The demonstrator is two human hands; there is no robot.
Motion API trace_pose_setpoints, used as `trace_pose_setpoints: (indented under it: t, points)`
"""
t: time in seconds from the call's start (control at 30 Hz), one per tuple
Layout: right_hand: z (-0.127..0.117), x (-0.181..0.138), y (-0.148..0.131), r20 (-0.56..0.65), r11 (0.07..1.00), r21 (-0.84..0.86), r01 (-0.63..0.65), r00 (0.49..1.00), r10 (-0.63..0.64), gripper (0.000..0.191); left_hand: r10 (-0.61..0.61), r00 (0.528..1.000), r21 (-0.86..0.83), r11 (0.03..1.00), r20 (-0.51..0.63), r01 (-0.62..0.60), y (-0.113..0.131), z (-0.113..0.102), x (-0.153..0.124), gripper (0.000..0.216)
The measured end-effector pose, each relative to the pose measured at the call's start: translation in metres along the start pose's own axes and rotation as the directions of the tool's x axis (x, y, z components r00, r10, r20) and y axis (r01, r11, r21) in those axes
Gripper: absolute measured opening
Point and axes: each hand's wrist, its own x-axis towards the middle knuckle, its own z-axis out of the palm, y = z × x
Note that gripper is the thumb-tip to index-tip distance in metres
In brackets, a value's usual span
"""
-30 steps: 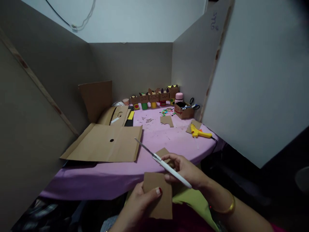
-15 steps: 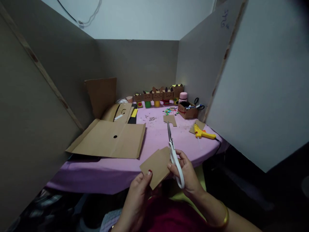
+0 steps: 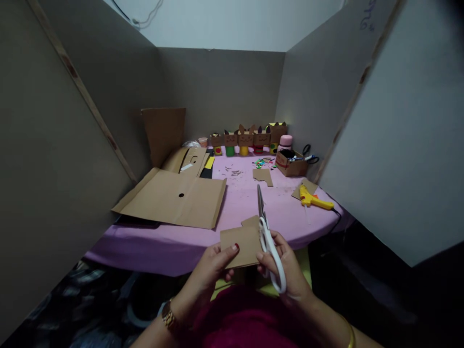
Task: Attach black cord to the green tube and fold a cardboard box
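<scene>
My left hand (image 3: 208, 270) pinches a squarish piece of brown cardboard (image 3: 242, 244), thumb on top and fingers beneath. Another cardboard piece (image 3: 250, 221) peeks out behind its upper edge; whether the two are joined, I cannot tell. In my right hand (image 3: 292, 273) is a pair of scissors (image 3: 272, 256) with white handles, its blades pointing away from me and looking closed together. The right thumb and fingertips also meet the cardboard's right edge. Past the blade tips, a cardboard scrap (image 3: 263, 177) with a curved cut-out lies on the table.
Large cardboard sheets (image 3: 170, 195) cover the left of the purple-clothed table (image 3: 239, 205). A yellow glue gun (image 3: 315, 199) rests at the right, near a box of tools (image 3: 292, 166). Several cardboard animal figures (image 3: 246, 140) line the back, before coloured scraps (image 3: 263, 163). Partition panels stand on both sides.
The cardboard has been turned so its edges lie more level, and the piece behind shows more at the top. The scissors stay in my right hand. The whole view has shifted slightly.
</scene>
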Motion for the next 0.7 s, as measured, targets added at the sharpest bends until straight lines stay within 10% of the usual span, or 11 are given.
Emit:
trace_pose_setpoints:
  t: [0.7]
  points:
    - [-0.006, 0.007, -0.014, 0.111, 0.978, -0.173, -0.115, 0.985, 0.135, 0.05, -0.04, 0.996, -0.102, 0.994, 0.079, 0.048, -0.002, -0.019, 0.005, 0.035]
